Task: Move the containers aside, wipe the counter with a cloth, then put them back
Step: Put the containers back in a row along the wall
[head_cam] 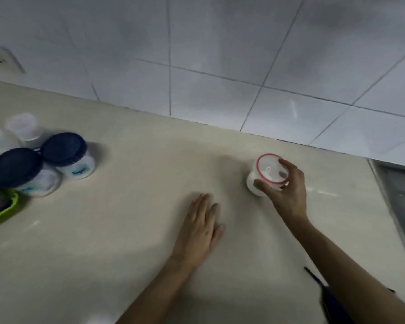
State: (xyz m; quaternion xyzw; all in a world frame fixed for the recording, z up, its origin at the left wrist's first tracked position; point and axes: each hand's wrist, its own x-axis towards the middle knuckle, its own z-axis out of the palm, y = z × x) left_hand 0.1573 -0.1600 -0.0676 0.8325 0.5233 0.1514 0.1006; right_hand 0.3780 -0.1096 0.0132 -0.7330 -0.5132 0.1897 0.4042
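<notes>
A small white container with a red-rimmed clear lid (263, 168) stands on the beige counter (138, 195) near the tiled wall. My right hand (284, 188) grips it from above by the lid rim. My left hand (200, 226) lies flat and open on the counter, a little to the left of the container, holding nothing. Two white jars with dark blue lids (64, 149) (15, 168) stand together at the far left. Behind them are two pale containers with clear lids (22, 126). No cloth is in view.
A green tray (2, 212) pokes in at the left edge. A metal sink rim (398, 195) runs along the right side. The white tiled wall (220, 54) backs the counter, with a socket (0, 59) at the upper left.
</notes>
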